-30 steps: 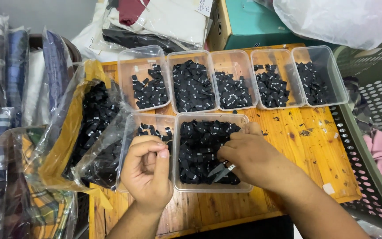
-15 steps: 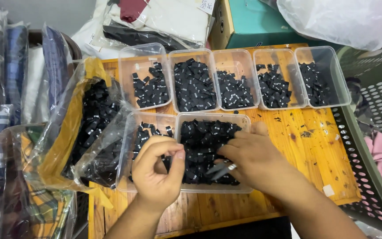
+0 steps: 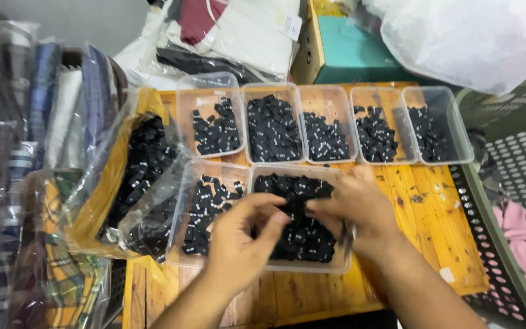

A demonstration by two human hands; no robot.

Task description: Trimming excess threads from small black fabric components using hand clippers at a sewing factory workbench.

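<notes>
My left hand and right hand meet, fingertips pinching small black fabric labels over the clear rectangular plastic tub holding them; five smaller clear tubs of similar labels line the orange wooden tabletop behind.

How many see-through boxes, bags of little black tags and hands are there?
Clear plastic tubs holding small black fabric tags: 7 (back row of 5, front 2)
Clear plastic bags of black tags: 1
Hands: 2 (left hand, right hand)
Total: 10
</notes>
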